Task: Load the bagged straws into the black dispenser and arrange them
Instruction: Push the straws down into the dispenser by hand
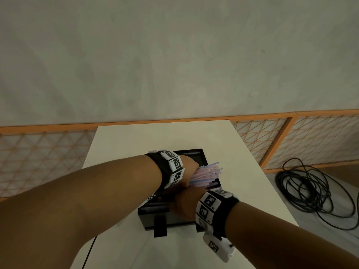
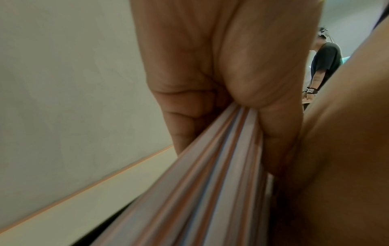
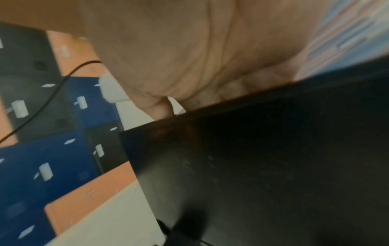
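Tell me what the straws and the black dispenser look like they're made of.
Straws: probably paper, since they look matte and pastel-striped, though plastic can't be ruled out. Black dispenser: likely hard plastic or coated metal, with flat rigid walls, crisp edges and a dull sheen.

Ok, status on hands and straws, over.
Left hand grips straw bundle over the open black dispenser. Right hand at the dispenser's top edge, grip unclear. No bag visible. Nothing in the way.

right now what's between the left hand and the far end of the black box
The bundle of straws, gripped by the left hand, fans out over the open black box toward its far right edge. The head view shows this; the right hand sits nearer.
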The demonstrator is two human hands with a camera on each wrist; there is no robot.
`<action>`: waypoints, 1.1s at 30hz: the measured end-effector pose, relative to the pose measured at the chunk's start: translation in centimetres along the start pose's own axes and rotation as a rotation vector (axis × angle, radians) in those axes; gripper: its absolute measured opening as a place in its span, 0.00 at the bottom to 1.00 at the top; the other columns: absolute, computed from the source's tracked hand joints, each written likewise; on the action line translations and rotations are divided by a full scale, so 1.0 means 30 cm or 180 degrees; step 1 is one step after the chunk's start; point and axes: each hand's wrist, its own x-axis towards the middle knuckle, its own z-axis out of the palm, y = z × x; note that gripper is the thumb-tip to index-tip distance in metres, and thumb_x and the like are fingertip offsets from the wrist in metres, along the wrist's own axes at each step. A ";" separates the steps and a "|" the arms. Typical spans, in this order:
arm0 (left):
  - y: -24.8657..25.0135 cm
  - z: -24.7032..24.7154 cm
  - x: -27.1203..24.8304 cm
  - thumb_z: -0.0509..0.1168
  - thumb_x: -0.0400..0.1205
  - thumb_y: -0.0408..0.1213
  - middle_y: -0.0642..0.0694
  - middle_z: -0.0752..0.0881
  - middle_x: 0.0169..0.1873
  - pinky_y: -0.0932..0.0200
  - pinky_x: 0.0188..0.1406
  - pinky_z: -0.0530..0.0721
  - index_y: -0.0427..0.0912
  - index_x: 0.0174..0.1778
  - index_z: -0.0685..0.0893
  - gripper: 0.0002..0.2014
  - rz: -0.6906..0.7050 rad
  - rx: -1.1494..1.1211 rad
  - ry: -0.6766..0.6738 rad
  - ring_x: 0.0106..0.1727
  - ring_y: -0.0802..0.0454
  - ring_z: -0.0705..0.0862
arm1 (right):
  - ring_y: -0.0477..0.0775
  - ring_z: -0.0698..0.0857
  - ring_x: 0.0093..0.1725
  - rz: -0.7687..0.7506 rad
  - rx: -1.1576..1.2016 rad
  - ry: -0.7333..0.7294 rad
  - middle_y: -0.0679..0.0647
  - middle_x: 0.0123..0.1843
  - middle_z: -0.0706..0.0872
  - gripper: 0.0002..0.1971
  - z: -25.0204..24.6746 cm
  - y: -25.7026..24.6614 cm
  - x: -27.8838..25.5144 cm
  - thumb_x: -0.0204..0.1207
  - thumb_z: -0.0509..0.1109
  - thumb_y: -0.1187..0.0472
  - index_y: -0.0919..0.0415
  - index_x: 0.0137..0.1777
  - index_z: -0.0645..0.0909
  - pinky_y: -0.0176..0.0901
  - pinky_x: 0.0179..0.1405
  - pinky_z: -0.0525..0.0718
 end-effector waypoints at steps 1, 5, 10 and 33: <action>0.003 0.000 0.002 0.71 0.75 0.43 0.40 0.84 0.55 0.49 0.56 0.85 0.38 0.65 0.75 0.25 -0.0004 0.0044 -0.0016 0.54 0.41 0.85 | 0.65 0.79 0.66 0.0093 0.0186 -0.0104 0.64 0.67 0.81 0.21 -0.011 -0.013 0.006 0.85 0.54 0.50 0.60 0.71 0.75 0.55 0.67 0.76; 0.019 0.010 0.001 0.71 0.76 0.43 0.38 0.85 0.54 0.50 0.52 0.83 0.36 0.62 0.77 0.22 -0.0019 0.0092 0.0075 0.53 0.40 0.86 | 0.61 0.73 0.73 0.0268 0.0633 -0.0159 0.56 0.76 0.74 0.22 -0.028 -0.055 0.029 0.83 0.54 0.51 0.49 0.77 0.67 0.54 0.73 0.69; 0.014 0.006 -0.009 0.70 0.76 0.41 0.38 0.85 0.55 0.49 0.53 0.83 0.37 0.63 0.76 0.22 -0.0011 -0.0041 0.0124 0.54 0.40 0.85 | 0.61 0.75 0.71 0.0411 0.0887 -0.0232 0.53 0.75 0.75 0.26 -0.023 -0.040 0.041 0.79 0.59 0.46 0.45 0.78 0.65 0.55 0.70 0.73; -0.012 0.004 -0.027 0.71 0.74 0.38 0.38 0.84 0.54 0.49 0.54 0.83 0.38 0.63 0.76 0.23 0.0048 -0.0396 0.0193 0.54 0.41 0.84 | 0.51 0.79 0.20 0.0030 -0.0512 0.1111 0.48 0.22 0.82 0.12 0.059 -0.128 0.018 0.42 0.81 0.51 0.55 0.20 0.83 0.35 0.18 0.74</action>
